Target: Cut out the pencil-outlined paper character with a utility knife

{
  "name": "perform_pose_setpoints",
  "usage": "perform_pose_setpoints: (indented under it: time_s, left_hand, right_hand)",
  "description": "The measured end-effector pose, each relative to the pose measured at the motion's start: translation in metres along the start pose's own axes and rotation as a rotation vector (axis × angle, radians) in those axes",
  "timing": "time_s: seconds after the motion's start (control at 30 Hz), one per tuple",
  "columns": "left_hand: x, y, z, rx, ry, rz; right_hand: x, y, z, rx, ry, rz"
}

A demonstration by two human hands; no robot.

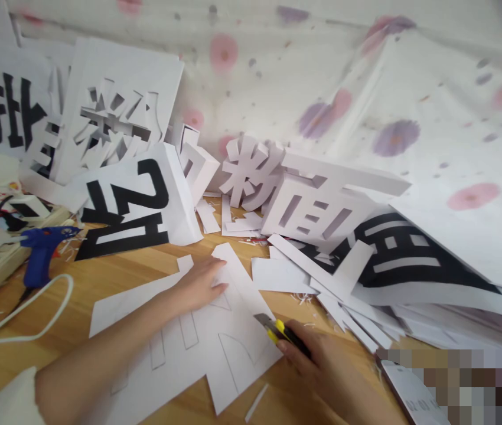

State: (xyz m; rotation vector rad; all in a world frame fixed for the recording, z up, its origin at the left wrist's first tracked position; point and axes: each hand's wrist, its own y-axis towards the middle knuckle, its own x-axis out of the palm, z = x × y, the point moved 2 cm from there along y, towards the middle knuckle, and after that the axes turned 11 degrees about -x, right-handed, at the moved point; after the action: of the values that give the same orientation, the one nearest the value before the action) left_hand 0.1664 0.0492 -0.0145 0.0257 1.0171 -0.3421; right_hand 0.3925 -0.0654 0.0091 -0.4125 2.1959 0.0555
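In the head view my right hand (pixel 317 354) grips a yellow and black box cutter (pixel 281 332). Its blade points up and left, over the right edge of a white foam-like sheet (pixel 136 313). On that sheet my left hand (pixel 200 284) lies flat with fingers stretched out, holding nothing. Pencil outlines of strokes, some straight and one curved, mark the sheet. A narrow white strip (pixel 242 271) lies under the left fingertips, along the sheet's upper right side; whether it is a separate piece I cannot tell.
A blue hot glue gun (pixel 42 251) with a cable stands at left. White raised characters (pixel 251 171) and printed black-character sheets (pixel 127 206) stand behind. Loose offcuts (pixel 282 275) lie at right. A phone (pixel 410 389), partly pixelated, lies lower right. Floral sheeting (pixel 322 71) hangs behind.
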Motion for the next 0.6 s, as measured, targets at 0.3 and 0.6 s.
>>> perform_pose_setpoints:
  time_s: [0.3, 0.6]
  left_hand:
    - [0.004, -0.022, -0.002, 0.109, 0.035, -0.154]
    - [0.010, -0.020, -0.009, 0.130, 0.033, -0.151]
  right_hand:
    - [0.007, 0.031, -0.030, -0.234, -0.438, -0.202]
    - [0.018, 0.050, -0.024, -0.422, -0.595, -0.245]
